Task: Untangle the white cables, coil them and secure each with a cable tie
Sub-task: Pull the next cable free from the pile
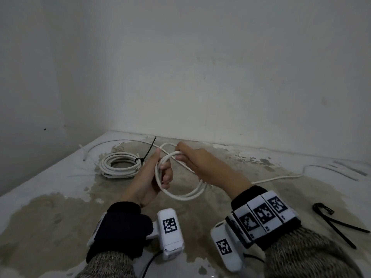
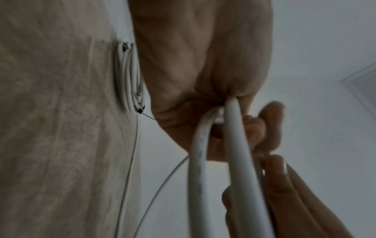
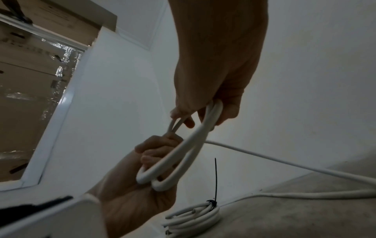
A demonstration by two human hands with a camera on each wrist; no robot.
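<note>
wrist tags point(image 1: 169, 225) w/ square codes, both hands point(image 1: 160, 173) hold cable point(image 1: 180, 195).

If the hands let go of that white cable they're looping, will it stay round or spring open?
It would probably spring partly open: the white cable holds smooth, wide curves rather than sharp folds, so it looks springy. Both the left hand and right hand grip it. The finished coil needed a black cable tie to stay round.

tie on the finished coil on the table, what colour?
Black, cinched round the coiled white cable; clearest in the head view.
</note>
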